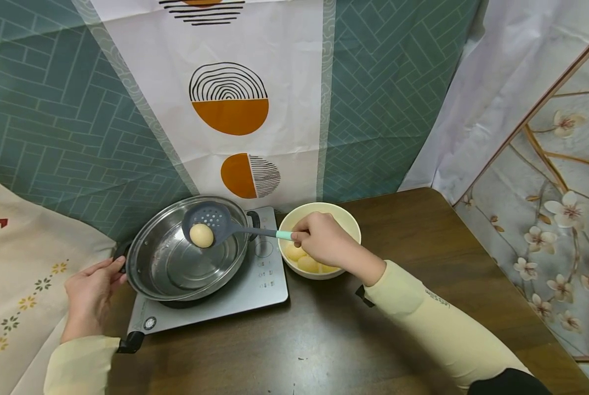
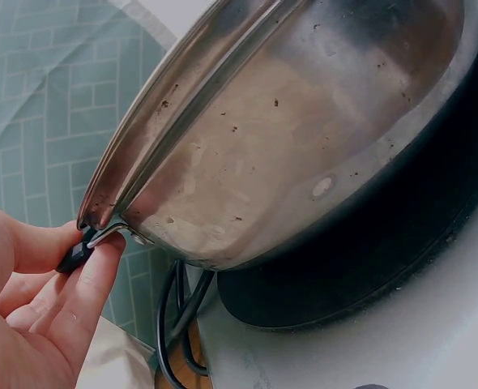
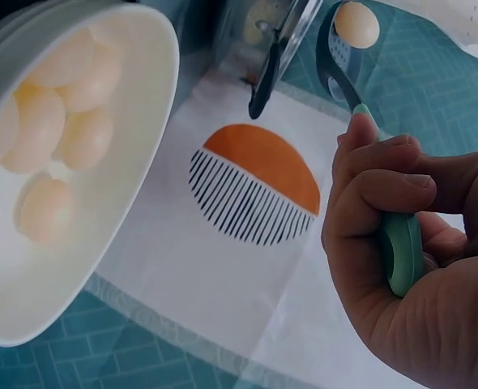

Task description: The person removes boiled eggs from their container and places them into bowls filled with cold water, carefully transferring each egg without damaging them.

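In the head view my right hand [image 1: 321, 238] grips the mint-green handle of a grey slotted spoon [image 1: 225, 226], its fingers curled round it in the right wrist view. One egg [image 1: 202, 236] rests in the spoon's bowl, over the steel pan [image 1: 178, 269]. My left hand [image 1: 91, 293] pinches the pan's black side handle [image 2: 75, 256] between thumb and fingers. Below the right hand stands a cream bowl [image 1: 352, 218] holding several eggs [image 3: 87, 138]. The pan's bottom shows no egg in the part I can see.
Beneath the pan lies a silver induction cooker [image 1: 270, 274] on a dark wooden table [image 1: 294, 340]. Black cables [image 2: 186, 324] hang behind it. A patterned cloth [image 1: 225, 164] covers the wall at the back, and a floral curtain [image 1: 546, 247] borders the right side.
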Motion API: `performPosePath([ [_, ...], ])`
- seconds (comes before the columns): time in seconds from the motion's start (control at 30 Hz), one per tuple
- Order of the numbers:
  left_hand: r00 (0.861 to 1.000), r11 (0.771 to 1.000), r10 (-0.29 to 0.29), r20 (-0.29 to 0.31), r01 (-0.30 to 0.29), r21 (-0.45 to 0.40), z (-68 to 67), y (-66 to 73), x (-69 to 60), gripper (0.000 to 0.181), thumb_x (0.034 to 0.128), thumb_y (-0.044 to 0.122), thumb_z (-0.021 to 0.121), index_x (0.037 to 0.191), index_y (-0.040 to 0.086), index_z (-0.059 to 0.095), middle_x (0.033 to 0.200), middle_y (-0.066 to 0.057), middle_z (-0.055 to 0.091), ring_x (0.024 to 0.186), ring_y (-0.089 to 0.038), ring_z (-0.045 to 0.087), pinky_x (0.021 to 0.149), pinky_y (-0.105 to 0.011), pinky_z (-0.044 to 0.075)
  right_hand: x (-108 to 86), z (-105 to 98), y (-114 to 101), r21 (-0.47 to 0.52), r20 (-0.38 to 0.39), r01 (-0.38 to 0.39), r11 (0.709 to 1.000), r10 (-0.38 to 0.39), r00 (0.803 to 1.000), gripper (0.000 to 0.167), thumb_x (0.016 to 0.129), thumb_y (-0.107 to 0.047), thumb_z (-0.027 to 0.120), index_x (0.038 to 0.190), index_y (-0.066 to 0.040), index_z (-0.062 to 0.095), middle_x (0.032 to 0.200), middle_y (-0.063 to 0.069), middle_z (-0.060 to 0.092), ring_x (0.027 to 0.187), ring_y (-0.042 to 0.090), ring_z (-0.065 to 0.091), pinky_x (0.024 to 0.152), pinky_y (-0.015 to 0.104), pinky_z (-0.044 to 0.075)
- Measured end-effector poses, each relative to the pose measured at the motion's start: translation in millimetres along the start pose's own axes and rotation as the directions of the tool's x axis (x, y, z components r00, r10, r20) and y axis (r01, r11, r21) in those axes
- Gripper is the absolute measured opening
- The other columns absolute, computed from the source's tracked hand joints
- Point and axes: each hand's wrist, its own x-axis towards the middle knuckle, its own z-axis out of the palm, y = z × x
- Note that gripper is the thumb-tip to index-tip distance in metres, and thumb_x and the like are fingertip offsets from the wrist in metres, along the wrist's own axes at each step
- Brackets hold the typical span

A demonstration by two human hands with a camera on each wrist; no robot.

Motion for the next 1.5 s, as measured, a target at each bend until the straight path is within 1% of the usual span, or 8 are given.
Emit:
performPosePath([
  [0.2, 1.0, 1.0, -0.002, 0.015, 0.003, -0.003, -0.5, 0.9, -0.6, 0.027, 0.0663, 0.013, 0.085, 0.085, 0.016, 0.066, 0.068, 0.003, 0.068, 0.057, -0.015, 0.068, 0.054, -0.027, 0.06, -4.1, -12.4, 10.0, -0.009, -0.022, 0.002, 1.0, -0.003, 1.0, 0.017, 0.091, -0.016, 0.06, 0.078, -0.016, 0.071, 0.073, -0.003, 0.067, 0.059, 0.011, 0.048, 0.049, 0.02, 0.04],
  [0.33, 1.0, 1.0, -0.012, 0.011, 0.012, 0.0, -0.3, 1.4, -0.5, 0.027, 0.0667, 0.013, 0.084, 0.085, 0.017, 0.065, 0.068, 0.003, 0.069, 0.057, -0.015, 0.068, 0.053, -0.028, 0.06, -8.3, -21.0, 17.7, -0.02, -0.045, -0.02, 1.0, 0.019, 0.999, 0.015, 0.091, -0.017, 0.06, 0.082, -0.017, 0.072, 0.075, -0.004, 0.068, 0.069, 0.012, 0.052, 0.054, 0.022, 0.044],
  [0.53, 1.0, 1.0, -0.012, 0.012, 0.012, 0.003, -0.3, 1.6, -1.6, 0.025, 0.0676, 0.013, 0.084, 0.085, 0.017, 0.066, 0.068, 0.004, 0.069, 0.057, -0.014, 0.068, 0.053, -0.027, 0.06, -15.0, -32.0, 29.2, 0.002, -0.055, -0.06, 0.998, 0.06, 0.997, 0.015, 0.092, -0.018, 0.059, 0.087, -0.015, 0.073, 0.078, -0.002, 0.068, 0.065, 0.015, 0.049, 0.05, 0.022, 0.042],
  [0.77, 1.0, 1.0, -0.004, 0.017, 0.005, -0.002, -0.6, 0.6, -1.0, 0.025, 0.0673, 0.012, 0.084, 0.084, 0.017, 0.066, 0.07, 0.005, 0.069, 0.057, -0.015, 0.068, 0.055, -0.028, 0.06, -22.3, -42.4, 42.8, -0.002, -0.059, -0.072, 0.997, 0.071, 0.996, 0.015, 0.093, -0.018, 0.057, 0.09, -0.014, 0.071, 0.079, 0.0, 0.068, 0.065, 0.016, 0.048, 0.052, 0.023, 0.041],
  [0.97, 1.0, 1.0, 0.003, 0.031, -0.002, -0.012, -1.3, -0.1, -1.0, 0.024, 0.0674, 0.012, 0.084, 0.084, 0.017, 0.067, 0.071, 0.005, 0.069, 0.056, -0.015, 0.068, 0.054, -0.027, 0.06, -28.6, -49.6, 57.4, 0.02, -0.071, -0.117, 0.993, 0.118, 0.99, 0.016, 0.094, -0.019, 0.056, 0.092, -0.013, 0.071, 0.082, 0.001, 0.067, 0.061, 0.016, 0.043, 0.048, 0.022, 0.036],
  [1.17, 1.0, 1.0, 0.008, 0.029, -0.008, 0.0, -1.2, 0.2, -1.5, 0.026, 0.0662, 0.013, 0.085, 0.084, 0.017, 0.066, 0.073, 0.005, 0.07, 0.057, -0.015, 0.068, 0.055, -0.027, 0.06, -35.5, -56.3, 75.0, -0.01, -0.102, -0.14, 0.99, 0.138, 0.985, 0.017, 0.094, -0.02, 0.056, 0.093, -0.014, 0.071, 0.082, 0.001, 0.067, 0.062, 0.016, 0.045, 0.049, 0.023, 0.038],
  [1.37, 1.0, 1.0, 0.007, 0.025, -0.007, 0.013, -0.3, 0.7, -2.1, 0.024, 0.0682, 0.013, 0.083, 0.084, 0.018, 0.066, 0.072, 0.006, 0.069, 0.057, -0.015, 0.068, 0.055, -0.027, 0.06, -45.0, -62.2, 89.3, -0.021, -0.117, -0.184, 0.983, 0.181, 0.977, 0.018, 0.094, -0.021, 0.054, 0.09, -0.015, 0.07, 0.072, 0.002, 0.059, 0.06, 0.017, 0.045, 0.047, 0.024, 0.038],
  [1.5, 1.0, 1.0, -0.001, 0.025, 0.0, 0.01, 0.0, 1.1, -3.2, 0.024, 0.0678, 0.013, 0.084, 0.084, 0.018, 0.066, 0.071, 0.005, 0.069, 0.057, -0.015, 0.068, 0.055, -0.027, 0.06, -51.0, -64.8, 100.9, -0.035, -0.13, -0.196, 0.98, 0.19, 0.973, 0.019, 0.094, -0.021, 0.054, 0.088, -0.014, 0.071, 0.074, 0.002, 0.061, 0.062, 0.017, 0.047, 0.048, 0.024, 0.038],
])
